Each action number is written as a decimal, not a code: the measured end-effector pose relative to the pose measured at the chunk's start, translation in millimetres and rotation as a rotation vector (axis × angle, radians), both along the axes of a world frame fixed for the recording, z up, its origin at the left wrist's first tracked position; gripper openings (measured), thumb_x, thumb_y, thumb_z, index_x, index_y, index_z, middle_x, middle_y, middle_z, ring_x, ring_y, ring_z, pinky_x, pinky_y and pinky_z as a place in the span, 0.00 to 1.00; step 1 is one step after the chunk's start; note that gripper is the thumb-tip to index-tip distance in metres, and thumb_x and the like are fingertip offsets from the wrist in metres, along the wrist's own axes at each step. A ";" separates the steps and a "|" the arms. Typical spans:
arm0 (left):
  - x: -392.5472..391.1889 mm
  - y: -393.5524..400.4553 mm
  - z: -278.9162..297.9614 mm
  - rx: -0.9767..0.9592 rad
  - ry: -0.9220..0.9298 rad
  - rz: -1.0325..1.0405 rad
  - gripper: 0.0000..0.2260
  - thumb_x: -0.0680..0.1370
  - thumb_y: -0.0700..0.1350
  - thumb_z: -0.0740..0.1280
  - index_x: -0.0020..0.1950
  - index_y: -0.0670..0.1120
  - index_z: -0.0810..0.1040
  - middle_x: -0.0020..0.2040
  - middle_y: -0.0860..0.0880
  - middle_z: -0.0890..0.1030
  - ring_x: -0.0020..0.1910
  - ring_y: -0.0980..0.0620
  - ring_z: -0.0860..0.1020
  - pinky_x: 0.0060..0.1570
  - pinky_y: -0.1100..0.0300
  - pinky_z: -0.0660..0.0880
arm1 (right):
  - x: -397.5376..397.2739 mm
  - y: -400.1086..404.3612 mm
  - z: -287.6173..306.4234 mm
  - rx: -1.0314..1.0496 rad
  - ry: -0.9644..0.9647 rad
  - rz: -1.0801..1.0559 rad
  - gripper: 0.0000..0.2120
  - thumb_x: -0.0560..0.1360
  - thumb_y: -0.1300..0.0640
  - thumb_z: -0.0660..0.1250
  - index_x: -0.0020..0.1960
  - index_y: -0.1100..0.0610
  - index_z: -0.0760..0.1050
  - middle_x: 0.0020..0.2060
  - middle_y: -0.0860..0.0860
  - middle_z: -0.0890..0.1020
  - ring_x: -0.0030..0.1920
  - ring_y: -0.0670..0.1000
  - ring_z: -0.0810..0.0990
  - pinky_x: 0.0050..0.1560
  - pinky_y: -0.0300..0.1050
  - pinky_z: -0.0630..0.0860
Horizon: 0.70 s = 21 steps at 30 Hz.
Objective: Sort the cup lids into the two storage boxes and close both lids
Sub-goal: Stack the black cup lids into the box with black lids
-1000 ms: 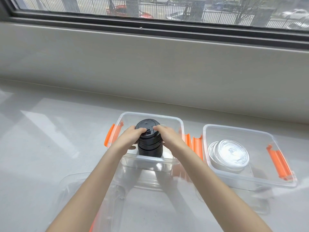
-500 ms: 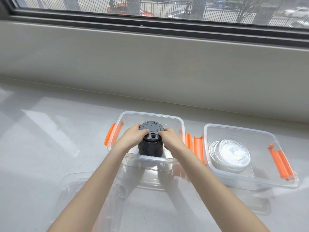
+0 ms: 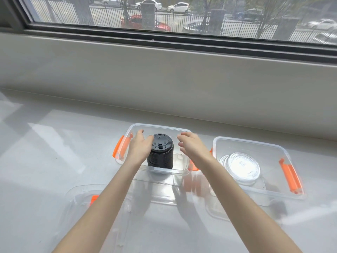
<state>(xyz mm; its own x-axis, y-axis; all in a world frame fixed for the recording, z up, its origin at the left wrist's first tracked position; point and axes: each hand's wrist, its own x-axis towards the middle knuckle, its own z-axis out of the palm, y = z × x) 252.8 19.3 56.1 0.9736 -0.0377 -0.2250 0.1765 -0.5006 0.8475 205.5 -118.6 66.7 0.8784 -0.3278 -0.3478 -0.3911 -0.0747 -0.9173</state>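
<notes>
A tall stack of black cup lids (image 3: 161, 152) stands upright inside the left clear storage box (image 3: 156, 127), which has orange latches. My left hand (image 3: 139, 149) hovers at the stack's left side, fingers spread, touching or nearly touching it. My right hand (image 3: 192, 147) is open to the right of the stack, apart from it. The right clear box (image 3: 249, 141) holds a low pile of clear cup lids (image 3: 240, 166). Two clear box covers lie on the counter in front: one under my left forearm (image 3: 82, 201), one under my right (image 3: 218, 212).
The boxes sit on a pale counter (image 3: 54, 152) below a window sill (image 3: 164, 73). An orange latch (image 3: 291, 178) sticks out on the right box's right side. The left cover carries an orange clip (image 3: 94, 199).
Both hands were gripping the black lid stack and setting it down in the left box. Now they have let go and spread apart to either side of it.
</notes>
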 end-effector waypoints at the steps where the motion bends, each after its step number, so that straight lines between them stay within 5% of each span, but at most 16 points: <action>1: -9.0 -4.2 6.4 -0.031 -0.093 0.025 0.23 0.76 0.44 0.59 0.71 0.42 0.62 0.70 0.41 0.70 0.68 0.46 0.68 0.62 0.58 0.64 | -6.6 -7.8 6.3 0.038 -0.042 -0.020 0.14 0.75 0.58 0.59 0.59 0.61 0.70 0.48 0.53 0.77 0.56 0.54 0.76 0.63 0.52 0.72; 4: -35.9 -21.0 23.1 -0.237 -0.259 -0.003 0.14 0.76 0.39 0.60 0.61 0.41 0.75 0.58 0.44 0.80 0.57 0.52 0.77 0.60 0.61 0.69 | -30.1 -37.0 23.5 0.064 -0.173 -0.057 0.08 0.75 0.62 0.59 0.51 0.57 0.75 0.45 0.54 0.78 0.49 0.52 0.78 0.55 0.47 0.74; 8: -66.4 -51.2 37.7 -0.437 -0.126 -0.230 0.10 0.76 0.36 0.59 0.45 0.45 0.80 0.40 0.51 0.82 0.39 0.60 0.80 0.44 0.66 0.74 | -64.0 -83.6 32.6 -0.021 -0.191 -0.167 0.09 0.75 0.62 0.58 0.45 0.58 0.77 0.37 0.54 0.81 0.39 0.52 0.80 0.43 0.45 0.74; 14: -92.4 -111.7 33.7 -0.440 0.110 -0.375 0.13 0.73 0.42 0.63 0.56 0.41 0.78 0.48 0.46 0.79 0.50 0.50 0.76 0.56 0.56 0.73 | -101.5 -156.1 12.4 -0.115 -0.067 -0.376 0.11 0.74 0.65 0.57 0.50 0.64 0.77 0.38 0.56 0.78 0.39 0.53 0.77 0.40 0.44 0.73; 18: -98.6 -158.8 18.4 -0.342 0.301 -0.435 0.06 0.75 0.43 0.61 0.47 0.46 0.78 0.41 0.50 0.74 0.46 0.51 0.71 0.54 0.57 0.66 | -114.4 -178.8 -5.9 -0.153 0.054 -0.380 0.12 0.74 0.62 0.59 0.53 0.68 0.76 0.40 0.57 0.75 0.45 0.54 0.72 0.55 0.57 0.74; 21: -97.4 -184.4 5.9 -0.275 0.381 -0.399 0.13 0.77 0.47 0.59 0.58 0.43 0.73 0.56 0.47 0.74 0.56 0.48 0.71 0.56 0.57 0.63 | -113.7 -182.4 -15.9 -0.110 0.134 -0.322 0.09 0.75 0.59 0.60 0.50 0.62 0.76 0.37 0.51 0.74 0.47 0.53 0.71 0.62 0.56 0.71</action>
<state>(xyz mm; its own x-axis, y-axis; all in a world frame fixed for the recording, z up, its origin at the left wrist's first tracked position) 155.5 -165.0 62.0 0.7258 -0.4885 -0.4844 0.3364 -0.3621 0.8693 91.8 -301.0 50.8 0.6735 -0.6215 -0.4001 -0.5264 -0.0234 -0.8499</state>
